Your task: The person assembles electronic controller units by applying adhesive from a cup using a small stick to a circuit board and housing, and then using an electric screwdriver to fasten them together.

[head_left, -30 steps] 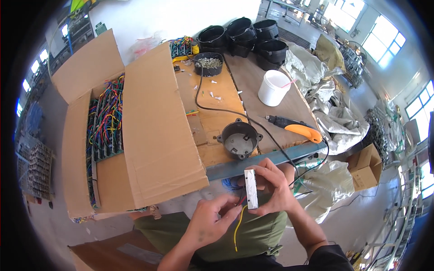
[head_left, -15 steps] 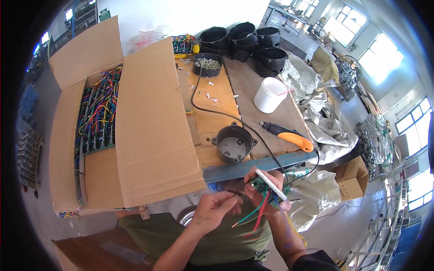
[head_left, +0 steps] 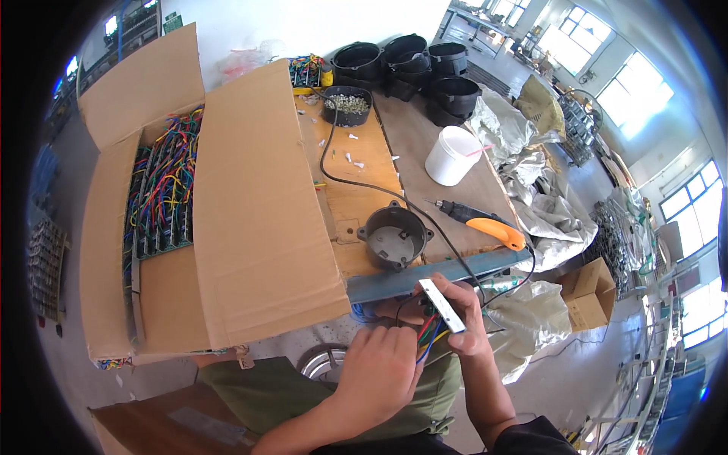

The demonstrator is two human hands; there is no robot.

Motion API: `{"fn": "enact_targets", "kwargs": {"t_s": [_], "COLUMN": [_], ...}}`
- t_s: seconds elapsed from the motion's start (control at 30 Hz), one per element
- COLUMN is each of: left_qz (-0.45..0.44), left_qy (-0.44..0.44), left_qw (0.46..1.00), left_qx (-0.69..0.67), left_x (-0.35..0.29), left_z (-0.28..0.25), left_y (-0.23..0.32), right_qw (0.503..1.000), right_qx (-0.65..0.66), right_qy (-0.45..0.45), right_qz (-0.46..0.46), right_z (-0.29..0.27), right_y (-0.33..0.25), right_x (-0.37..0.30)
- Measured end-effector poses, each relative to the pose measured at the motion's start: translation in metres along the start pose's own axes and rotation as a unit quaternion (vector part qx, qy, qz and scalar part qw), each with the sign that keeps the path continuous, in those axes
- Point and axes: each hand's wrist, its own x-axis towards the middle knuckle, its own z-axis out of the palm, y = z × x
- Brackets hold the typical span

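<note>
My right hand [head_left: 469, 322] grips a small circuit board with a pale flat bar [head_left: 441, 305] along its edge, held just off the near edge of the bench. Red, green, blue and yellow wires [head_left: 431, 334] hang from the board. My left hand [head_left: 379, 368] is closed at these wires, its back covering the fingertips. Beyond the hands, a round black housing [head_left: 394, 236] with side lugs stands open on the bench. To its right lies an orange and black corded electric screwdriver [head_left: 485, 225].
A large open cardboard box [head_left: 265, 220] on the left holds rows of wired boards [head_left: 167, 186]. Farther back are a black tub of small parts [head_left: 347, 106], several black housings [head_left: 406, 61] and a white bucket [head_left: 453, 157]. A black cable [head_left: 379, 191] crosses the bench.
My left hand has moved right and closed round the wires, which hung loose before. My right hand has turned the board so that the pale bar faces up more.
</note>
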Motion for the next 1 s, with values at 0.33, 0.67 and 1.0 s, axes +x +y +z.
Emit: {"fn": "enact_targets", "kwargs": {"t_s": [0.33,0.67,1.0], "left_qz": [-0.044,-0.031,-0.092], "left_qy": [0.056,0.059,0.152], "left_qw": [0.995,0.984,0.963], "left_qx": [0.076,-0.163,-0.201], "left_x": [-0.001,0.001,-0.019], "left_z": [0.03,0.071,-0.002], "left_y": [-0.026,-0.036,-0.009], "right_qw": [0.963,0.99,0.963], "right_qx": [0.23,-0.123,0.269], "right_qy": [0.007,-0.005,0.022], "right_qz": [0.138,-0.074,0.001], "right_z": [0.012,0.009,-0.031], "right_y": [0.023,0.006,-0.008], "right_x": [-0.019,-0.011,-0.007]}}
